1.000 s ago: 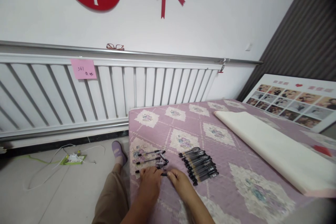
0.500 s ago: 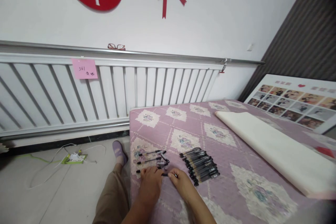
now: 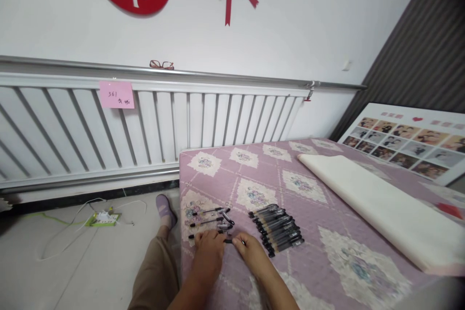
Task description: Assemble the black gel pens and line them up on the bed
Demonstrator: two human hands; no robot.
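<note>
Between my two hands is a black pen (image 3: 228,241), its dark middle showing in the gap. My left hand (image 3: 209,250) is closed around its left part, and my right hand (image 3: 250,251) pinches the other end. Just beyond the left hand lie several uncapped pens (image 3: 206,222) with loose black caps (image 3: 225,223) at their right ends. A third pen tip pokes out left of my left hand, partly hidden by it. To the right of my right hand, a neat row of several capped pens (image 3: 278,228) lies on the purple floral mattress (image 3: 232,181).
A folded cream sheet or board (image 3: 366,203) lies on the right of the mattress, near a photo board (image 3: 403,143). Behind stands a white radiator (image 3: 218,118) with glasses (image 3: 162,65) on its pipe. A power strip (image 3: 103,219) with cables sits on the floor at left.
</note>
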